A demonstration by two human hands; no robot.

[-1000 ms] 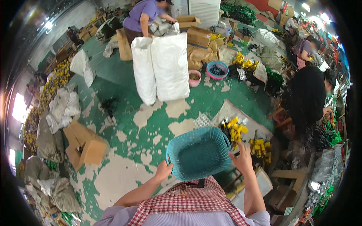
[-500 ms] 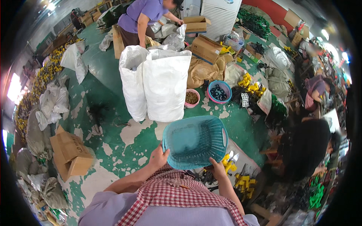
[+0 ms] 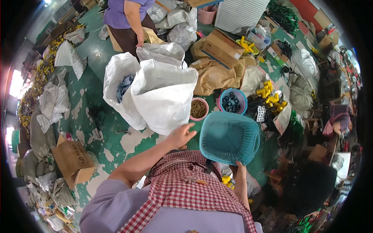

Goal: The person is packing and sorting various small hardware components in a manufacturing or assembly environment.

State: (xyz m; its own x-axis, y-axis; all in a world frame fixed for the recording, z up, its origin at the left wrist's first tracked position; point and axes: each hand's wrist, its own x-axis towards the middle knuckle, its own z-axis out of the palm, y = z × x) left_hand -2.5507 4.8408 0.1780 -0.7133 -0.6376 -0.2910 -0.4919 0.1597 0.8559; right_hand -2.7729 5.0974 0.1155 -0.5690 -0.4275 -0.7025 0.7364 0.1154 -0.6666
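Note:
A teal plastic basket [image 3: 229, 136] hangs in front of me, tilted so its inside shows, with nothing seen in it. My right hand [image 3: 238, 169] grips its near rim. Off the basket, my left hand [image 3: 181, 136] reaches forward with fingers apart, close to the front of a tall white woven sack [image 3: 165, 97]. That sack stands open at the top. Beside it on the left, another white sack [image 3: 116, 91] holds dark blue pieces [image 3: 125, 87]. Behind them is a third open sack [image 3: 163, 51].
A pink basin [image 3: 206, 110] of small brass-coloured parts and a blue basket [image 3: 244, 100] of black rings sit beyond the teal basket. Cardboard boxes [image 3: 74, 159] [image 3: 221, 48] lie left and ahead. A co-worker in purple [image 3: 128, 15] stands behind the sacks.
My left hand has let go of the teal basket and moved toward the sack. The basket has shifted right in my right hand. The co-worker's one arm now hangs by the rear sack.

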